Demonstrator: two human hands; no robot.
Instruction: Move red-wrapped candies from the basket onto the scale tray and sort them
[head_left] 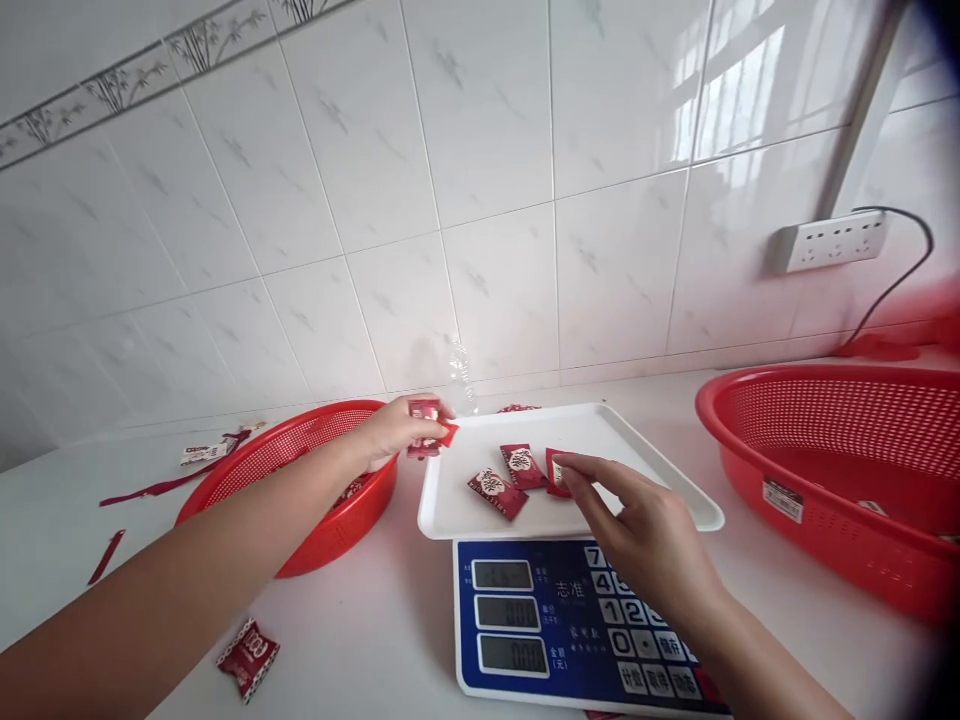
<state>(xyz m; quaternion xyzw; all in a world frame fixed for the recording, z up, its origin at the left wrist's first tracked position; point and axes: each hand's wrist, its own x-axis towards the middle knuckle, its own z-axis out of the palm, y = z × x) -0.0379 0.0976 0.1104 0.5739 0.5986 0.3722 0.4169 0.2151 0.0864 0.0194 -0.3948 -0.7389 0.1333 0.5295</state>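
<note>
My left hand (396,428) is closed on a couple of red wrapped candies (426,428), held over the gap between a small red basket (300,490) and the white scale tray (600,430). My right hand (646,530) reaches onto the tray and pinches a red candy (556,474) with fingertips. Two more red wrapped candies (498,492) lie on the tray beside it. The tray sits on a blue electronic scale (570,625) with displays and a keypad.
A large red basket (840,470) stands at the right. One loose candy (247,657) lies on the white counter near the front left. Red wrapper strips (169,485) lie at the left. A wall socket (832,241) with a black cable is on the tiled wall.
</note>
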